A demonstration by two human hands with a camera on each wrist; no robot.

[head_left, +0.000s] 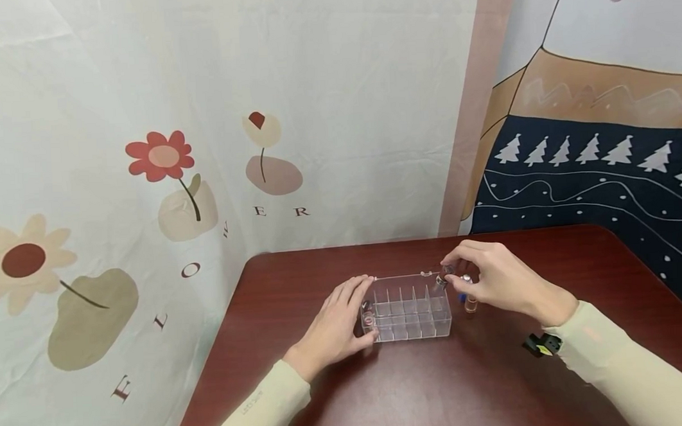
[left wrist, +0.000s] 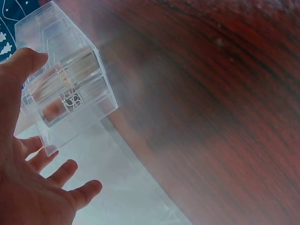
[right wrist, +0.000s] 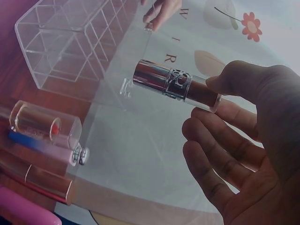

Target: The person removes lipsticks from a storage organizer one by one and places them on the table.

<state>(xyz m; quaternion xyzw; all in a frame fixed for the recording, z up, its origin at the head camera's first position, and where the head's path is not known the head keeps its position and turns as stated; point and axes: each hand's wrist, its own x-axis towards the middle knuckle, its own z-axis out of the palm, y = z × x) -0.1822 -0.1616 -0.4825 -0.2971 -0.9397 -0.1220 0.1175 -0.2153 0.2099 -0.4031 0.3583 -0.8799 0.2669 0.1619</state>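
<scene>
A clear plastic divided box [head_left: 414, 327] with its transparent lid raised stands on the table. My left hand [head_left: 335, 319] grips its left end, thumb at the front and fingers at the back. Inside that end, two lipstick tubes show through the wall; one has a silver emblem [left wrist: 72, 101]. Above the box's back right corner, my right hand [head_left: 497, 272] pinches a lipstick tube [right wrist: 176, 84] between thumb and fingers. This tube lies nearly sideways in the right wrist view, its shiny metallic part pointing away from the hand and its clear end at the fingertips.
Right of the box are more cosmetic tubes: a clear-cased one [right wrist: 44, 124], a blue-to-pink one [right wrist: 44, 145], a copper one [right wrist: 49, 183] and a bright pink item [right wrist: 28, 208]. The dark red table [head_left: 431, 388] meets a printed curtain [head_left: 343, 142] behind it.
</scene>
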